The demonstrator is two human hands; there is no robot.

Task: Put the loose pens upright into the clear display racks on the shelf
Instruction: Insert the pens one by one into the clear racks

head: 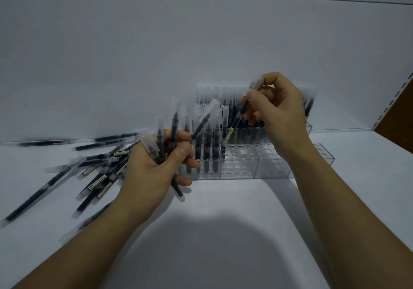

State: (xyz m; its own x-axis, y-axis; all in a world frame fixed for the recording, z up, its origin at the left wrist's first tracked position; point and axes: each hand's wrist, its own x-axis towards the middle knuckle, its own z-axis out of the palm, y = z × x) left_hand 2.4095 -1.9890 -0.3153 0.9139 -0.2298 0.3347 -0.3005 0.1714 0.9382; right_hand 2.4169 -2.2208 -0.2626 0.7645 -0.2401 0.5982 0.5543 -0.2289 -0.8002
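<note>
At the left of the frame the loose pens point(98, 168) lay flat in a crossed heap on the white shelf point(223, 221), dark barrels with clear caps. One stray pen point(47, 143) lay apart by the back wall at the far left. Just right of the heap, my left hand point(152, 172) gripped a bundle of pens point(169, 136). My fingers and thumb curled round the barrels, the capped ends fanned upward, and one end poked out below my palm.

In the centre stood the front clear rack point(241, 163). Its left section held a few upright pens point(207, 152), and rows of round holes showed in its middle and right sections. Behind it, against the wall, a back rack point(210, 94) was packed with upright pens.

At centre right my right hand point(277, 110) pinched a single pen point(238, 119) between thumb and fingers near its capped end. The pen was tilted, its lower end over the front rack, and I could not tell whether it touched. A slotted shelf upright point(395, 96) ran along the right edge.
</note>
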